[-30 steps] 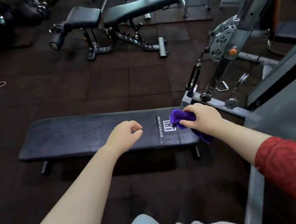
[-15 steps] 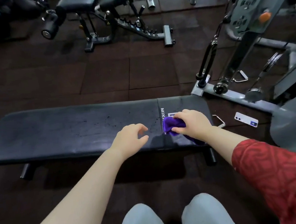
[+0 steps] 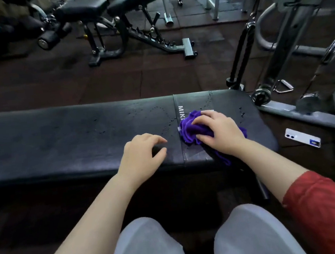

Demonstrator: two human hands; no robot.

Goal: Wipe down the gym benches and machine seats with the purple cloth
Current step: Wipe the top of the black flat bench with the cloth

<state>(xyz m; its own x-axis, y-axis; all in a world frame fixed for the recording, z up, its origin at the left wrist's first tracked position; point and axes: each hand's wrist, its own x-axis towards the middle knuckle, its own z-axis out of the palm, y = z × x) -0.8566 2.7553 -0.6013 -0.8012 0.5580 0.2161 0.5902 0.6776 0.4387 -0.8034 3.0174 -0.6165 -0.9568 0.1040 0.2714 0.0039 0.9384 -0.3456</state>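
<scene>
Right hand (image 3: 219,133): fingers curled over bunched purple cloth (image 3: 191,129), gripping it against right end of flat black padded bench (image 3: 71,141). Left hand (image 3: 142,154): fingers loosely bent, fingertips on bench pad just left of cloth, holding nothing

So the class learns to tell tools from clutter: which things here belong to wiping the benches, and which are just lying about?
Part of the job:
purple cloth, gripped by the right hand
flat bench under it
left hand, holding nothing
adjustable bench behind

Lying about:
phone on the floor
metal handle by the cable machine
</scene>
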